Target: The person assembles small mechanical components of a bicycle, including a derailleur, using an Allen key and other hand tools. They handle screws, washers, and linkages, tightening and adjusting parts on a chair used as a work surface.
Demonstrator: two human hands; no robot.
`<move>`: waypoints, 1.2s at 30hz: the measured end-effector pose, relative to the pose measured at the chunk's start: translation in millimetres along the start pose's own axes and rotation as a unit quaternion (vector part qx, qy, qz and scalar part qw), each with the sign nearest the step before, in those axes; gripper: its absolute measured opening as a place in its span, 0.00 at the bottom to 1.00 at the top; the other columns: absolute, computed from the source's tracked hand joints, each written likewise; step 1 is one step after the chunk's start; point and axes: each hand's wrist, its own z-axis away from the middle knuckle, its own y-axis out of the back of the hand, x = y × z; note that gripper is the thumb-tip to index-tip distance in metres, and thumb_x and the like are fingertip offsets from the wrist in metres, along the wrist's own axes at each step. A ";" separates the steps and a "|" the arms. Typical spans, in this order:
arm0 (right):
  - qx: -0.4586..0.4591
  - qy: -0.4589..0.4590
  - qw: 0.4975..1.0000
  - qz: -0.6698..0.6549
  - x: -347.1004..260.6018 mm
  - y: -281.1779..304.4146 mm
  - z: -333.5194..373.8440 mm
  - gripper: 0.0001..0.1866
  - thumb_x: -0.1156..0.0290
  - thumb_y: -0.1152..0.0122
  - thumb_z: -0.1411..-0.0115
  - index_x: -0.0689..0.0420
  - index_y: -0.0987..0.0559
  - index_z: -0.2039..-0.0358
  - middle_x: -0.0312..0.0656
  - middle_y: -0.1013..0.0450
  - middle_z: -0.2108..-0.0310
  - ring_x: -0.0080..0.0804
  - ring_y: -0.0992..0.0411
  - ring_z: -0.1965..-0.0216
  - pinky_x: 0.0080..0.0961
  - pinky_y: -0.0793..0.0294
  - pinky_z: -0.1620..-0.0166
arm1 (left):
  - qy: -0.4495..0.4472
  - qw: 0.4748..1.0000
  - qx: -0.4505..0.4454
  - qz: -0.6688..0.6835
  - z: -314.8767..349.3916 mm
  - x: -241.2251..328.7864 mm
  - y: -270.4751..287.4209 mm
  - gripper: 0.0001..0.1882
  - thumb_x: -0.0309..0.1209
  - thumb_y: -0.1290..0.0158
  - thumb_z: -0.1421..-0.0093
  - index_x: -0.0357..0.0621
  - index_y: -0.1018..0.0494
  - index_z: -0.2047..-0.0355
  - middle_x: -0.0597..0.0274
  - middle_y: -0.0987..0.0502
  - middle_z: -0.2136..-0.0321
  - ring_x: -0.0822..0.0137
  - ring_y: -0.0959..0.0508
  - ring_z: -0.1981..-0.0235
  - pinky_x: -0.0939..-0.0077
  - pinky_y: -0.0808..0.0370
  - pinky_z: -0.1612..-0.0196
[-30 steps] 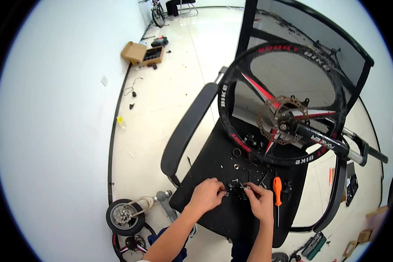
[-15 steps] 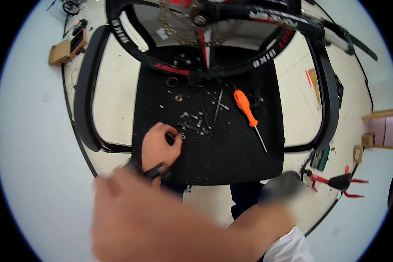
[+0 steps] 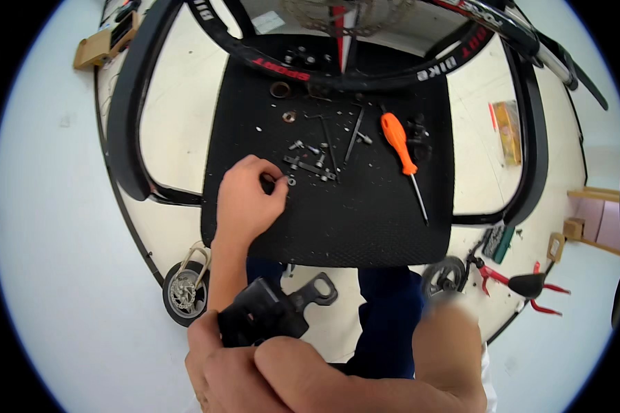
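Note:
My left hand (image 3: 249, 198) rests on the left front of a black chair seat (image 3: 365, 237), thumb and forefinger brought together in a pinch. A small metal ring (image 3: 291, 182) lies at these fingertips; whether they grip anything is hidden. My right hand (image 3: 255, 375) reaches across from the right at the lower edge, closed about a boxy black device (image 3: 265, 313) at my left forearm. From the device sticks out a flat black tab (image 3: 318, 292) with a hole. Beyond my left fingertips lie a small dark metal bar (image 3: 308, 168), several bolts (image 3: 320, 160) and two thin hex keys (image 3: 353, 135).
An orange-handled screwdriver (image 3: 397, 143) lies on the seat's right side. A bicycle wheel (image 3: 355, 79) spans the far edge, near a copper-coloured nut (image 3: 289, 117). Armrests (image 3: 127, 110) flank the seat. A small wheel (image 3: 184, 296) and a red balance bike (image 3: 506, 281) stand on the floor.
The view has shifted, so the seat sits higher. My right hand has come down from a blur above my left forearm to the black device, whose tab now shows. My left hand keeps its pinch.

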 end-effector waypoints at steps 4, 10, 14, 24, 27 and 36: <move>0.202 -0.151 0.927 -0.277 -13.9 -19.7 4.1 0.11 0.78 0.33 0.69 0.62 0.18 0.78 0.34 0.29 0.77 0.28 0.37 0.72 0.21 0.40 0.72 | -0.024 0.999 0.007 0.040 -2.6 -3.5 -7.4 0.06 0.29 0.39 0.51 0.39 0.21 0.76 0.54 0.22 0.73 0.54 0.20 0.70 0.64 0.24 0.64; 0.314 -0.095 0.945 0.000 -15.7 -41.4 -2.6 0.15 0.78 0.36 0.70 0.63 0.18 0.75 0.34 0.28 0.76 0.25 0.40 0.77 0.17 0.48 0.77 | 0.002 1.000 0.008 0.019 1.3 -5.5 0.7 0.07 0.29 0.38 0.51 0.38 0.20 0.75 0.53 0.22 0.73 0.54 0.19 0.69 0.64 0.24 0.63; 0.217 -0.342 0.886 -0.224 -34.3 -13.4 -10.1 0.13 0.77 0.35 0.70 0.62 0.20 0.78 0.33 0.28 0.76 0.24 0.40 0.79 0.19 0.50 0.78 | 0.006 1.000 0.019 0.018 -6.3 -11.5 6.8 0.06 0.28 0.38 0.50 0.38 0.20 0.74 0.52 0.21 0.73 0.55 0.19 0.69 0.65 0.23 0.63; 0.441 -0.266 0.854 -0.064 -38.9 -57.2 -8.9 0.11 0.76 0.37 0.69 0.64 0.19 0.79 0.41 0.23 0.71 0.22 0.38 0.78 0.17 0.45 0.78 | -0.002 0.999 0.022 0.040 -1.6 -3.8 3.0 0.05 0.25 0.36 0.50 0.38 0.20 0.74 0.58 0.22 0.76 0.69 0.26 0.77 0.75 0.28 0.72; 0.279 -0.010 0.956 -0.085 20.2 -34.6 -13.1 0.13 0.73 0.36 0.70 0.63 0.19 0.78 0.42 0.21 0.69 0.22 0.37 0.77 0.17 0.44 0.76 | -0.006 0.999 0.027 0.035 -6.1 -3.5 5.9 0.05 0.27 0.38 0.50 0.37 0.20 0.75 0.52 0.22 0.75 0.55 0.19 0.71 0.67 0.23 0.65; 0.263 -0.317 0.856 -0.313 39.3 -115.3 16.7 0.11 0.75 0.34 0.49 0.56 0.17 0.63 0.36 0.28 0.79 0.35 0.36 0.80 0.30 0.36 0.75 | 0.004 0.980 -0.008 0.198 -3.7 4.1 6.7 0.04 0.24 0.36 0.48 0.38 0.20 0.73 0.65 0.23 0.75 0.76 0.30 0.77 0.81 0.35 0.74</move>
